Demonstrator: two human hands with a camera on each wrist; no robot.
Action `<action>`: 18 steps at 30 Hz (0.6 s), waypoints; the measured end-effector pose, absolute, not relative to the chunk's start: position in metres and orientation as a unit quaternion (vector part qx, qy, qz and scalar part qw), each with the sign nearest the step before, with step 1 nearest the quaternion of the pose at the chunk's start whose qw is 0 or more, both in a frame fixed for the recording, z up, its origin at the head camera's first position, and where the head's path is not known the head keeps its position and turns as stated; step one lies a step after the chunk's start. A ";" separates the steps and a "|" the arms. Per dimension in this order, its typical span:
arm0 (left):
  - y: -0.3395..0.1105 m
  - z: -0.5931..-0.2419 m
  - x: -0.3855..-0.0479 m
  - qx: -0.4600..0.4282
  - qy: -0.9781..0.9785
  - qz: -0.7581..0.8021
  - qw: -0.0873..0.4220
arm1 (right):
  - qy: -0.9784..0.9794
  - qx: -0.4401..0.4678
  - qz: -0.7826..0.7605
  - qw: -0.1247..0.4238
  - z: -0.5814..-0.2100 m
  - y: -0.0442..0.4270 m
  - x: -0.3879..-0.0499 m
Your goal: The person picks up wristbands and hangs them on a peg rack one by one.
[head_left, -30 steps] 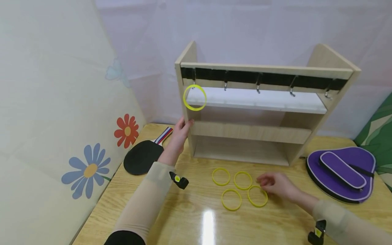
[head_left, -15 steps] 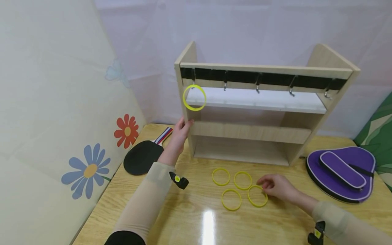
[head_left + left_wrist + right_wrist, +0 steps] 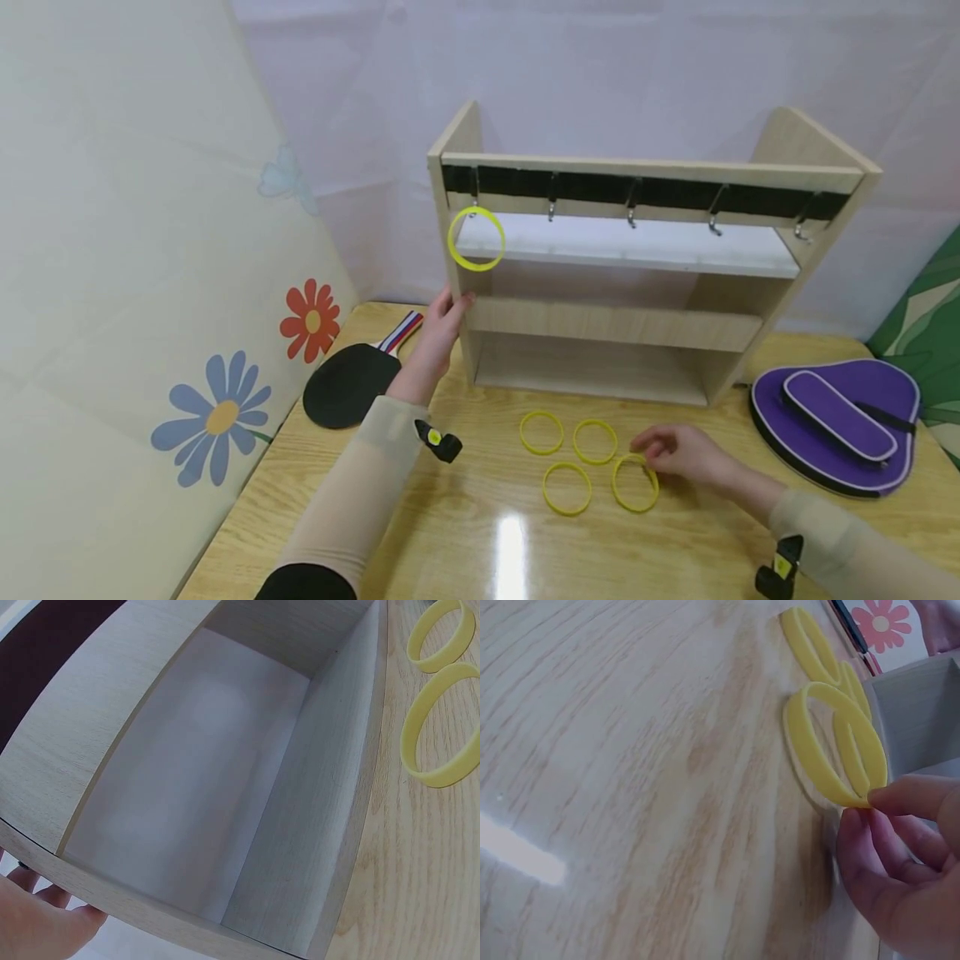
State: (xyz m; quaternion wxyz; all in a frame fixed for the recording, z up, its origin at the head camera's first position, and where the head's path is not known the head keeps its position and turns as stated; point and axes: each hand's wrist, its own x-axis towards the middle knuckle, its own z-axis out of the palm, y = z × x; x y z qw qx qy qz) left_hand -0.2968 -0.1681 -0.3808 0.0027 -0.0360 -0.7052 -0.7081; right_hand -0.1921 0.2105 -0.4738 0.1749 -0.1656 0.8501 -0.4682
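My right hand (image 3: 686, 454) pinches the edge of a yellow wristband (image 3: 804, 739) between thumb and fingertips; in the right wrist view the band is tilted up off the tabletop. Several other yellow wristbands lie flat to its left, among them a near one (image 3: 567, 513). My left hand (image 3: 438, 333) grips the left side panel of a small wooden shelf (image 3: 615, 325), its thumb at the front edge. One more yellow wristband (image 3: 476, 267) hangs from the leftmost metal hook on the shelf's black strip (image 3: 592, 187).
Right of the hanging band, several bare hooks, such as a middle one (image 3: 632, 220), line the strip. A black table tennis bat (image 3: 348, 387) lies left of the shelf. A purple bat case (image 3: 836, 412) rests at the right. Flowered cloth (image 3: 217, 417) borders the left side.
The right hand's thumb and fingers have closed on the nearest right wristband, which has tilted and shifted slightly right. The left hand has stayed on the shelf's side panel.
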 end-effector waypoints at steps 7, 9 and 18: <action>-0.168 -0.378 -0.295 -0.033 -0.707 -0.707 0.002 | 0.808 -0.129 -0.531 0.221 -0.466 0.211 -0.193; -0.168 -0.378 -0.296 -0.034 -0.708 -0.706 0.002 | 0.791 -0.107 -0.552 0.241 -0.463 0.210 -0.193; -0.167 -0.381 -0.297 -0.033 -0.704 -0.709 0.008 | 0.714 -0.060 -0.634 0.292 -0.456 0.211 -0.193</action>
